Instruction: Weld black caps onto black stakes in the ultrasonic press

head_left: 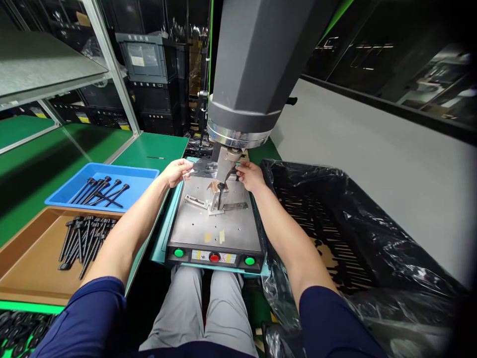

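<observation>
A thin clear plastic sheet (204,168) stretches behind the metal horn (226,164) of a large grey press. My left hand (179,172) pinches its left side. At the right of the horn, my right hand (249,175) has its fingers closed at the sheet's other side; its fingertips are small in view. Below the horn, a black rod-shaped part (220,194) stands upright in a metal fixture (214,203) on the steel plate (194,231).
Green buttons (179,253) and a red button (214,257) line the machine's front. Left are a blue tray (149,174) and a brown tray (22,278) with several black parts. A bin lined with black plastic (357,199) stands right.
</observation>
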### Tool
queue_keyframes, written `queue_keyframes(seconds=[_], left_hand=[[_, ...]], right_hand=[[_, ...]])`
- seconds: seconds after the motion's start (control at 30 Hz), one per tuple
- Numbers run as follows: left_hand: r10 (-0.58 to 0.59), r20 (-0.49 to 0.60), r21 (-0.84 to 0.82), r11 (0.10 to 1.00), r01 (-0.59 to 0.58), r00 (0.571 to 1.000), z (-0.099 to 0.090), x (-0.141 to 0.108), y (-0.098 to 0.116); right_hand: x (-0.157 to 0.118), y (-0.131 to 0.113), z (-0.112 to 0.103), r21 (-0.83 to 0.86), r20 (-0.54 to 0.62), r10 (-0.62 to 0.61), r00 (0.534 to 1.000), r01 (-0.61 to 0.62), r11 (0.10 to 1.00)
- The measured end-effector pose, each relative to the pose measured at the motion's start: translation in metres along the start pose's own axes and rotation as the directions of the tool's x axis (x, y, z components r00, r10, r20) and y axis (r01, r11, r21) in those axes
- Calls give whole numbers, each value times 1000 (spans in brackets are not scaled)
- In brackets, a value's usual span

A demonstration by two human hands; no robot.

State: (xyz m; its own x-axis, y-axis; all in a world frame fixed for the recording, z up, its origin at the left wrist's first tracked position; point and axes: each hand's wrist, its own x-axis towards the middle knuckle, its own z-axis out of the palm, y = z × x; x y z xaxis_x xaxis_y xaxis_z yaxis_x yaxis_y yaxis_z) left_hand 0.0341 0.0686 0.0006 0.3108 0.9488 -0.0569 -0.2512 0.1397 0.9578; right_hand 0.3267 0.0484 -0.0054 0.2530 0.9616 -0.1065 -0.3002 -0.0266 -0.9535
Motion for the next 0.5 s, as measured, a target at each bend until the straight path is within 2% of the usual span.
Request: queue_keyframes(seconds=[0.5], left_hand=[[13, -73, 23, 1000, -12, 997, 7, 22, -3]], right_hand=[[25, 7, -3, -2, -92, 67, 993, -68, 998]])
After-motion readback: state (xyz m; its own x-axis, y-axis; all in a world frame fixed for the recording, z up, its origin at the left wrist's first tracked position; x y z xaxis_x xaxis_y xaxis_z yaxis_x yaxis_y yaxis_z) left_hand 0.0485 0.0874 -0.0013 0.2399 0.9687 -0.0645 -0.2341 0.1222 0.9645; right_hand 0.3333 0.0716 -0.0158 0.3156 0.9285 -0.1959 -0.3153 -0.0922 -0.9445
